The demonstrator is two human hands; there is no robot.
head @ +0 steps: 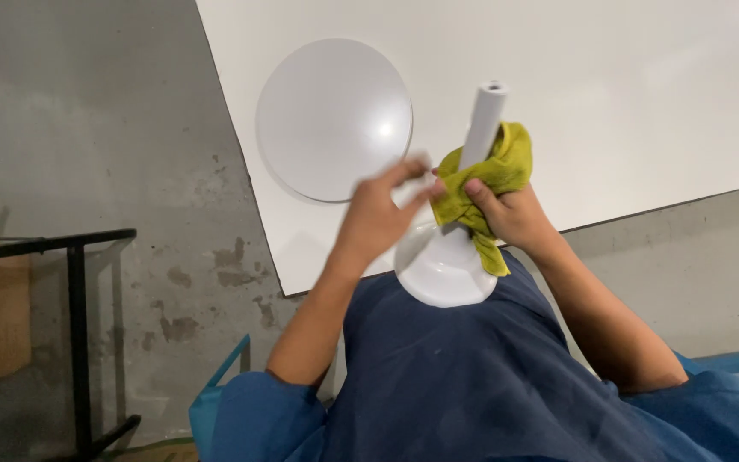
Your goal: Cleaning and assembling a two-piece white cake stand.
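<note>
Above the lap, right hand point(511, 214) holds white stand point(472, 180), tube end pointing up-away.

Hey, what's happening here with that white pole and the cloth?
A person in a blue top holds a white stand, a flared base with a tube rising from it, against their lap at the edge of a white table. The right hand grips a yellow-green cloth wrapped around the tube. The left hand is at the lower part of the stand, blurred. A round white disc lies flat on the table, apart from the stand.
</note>
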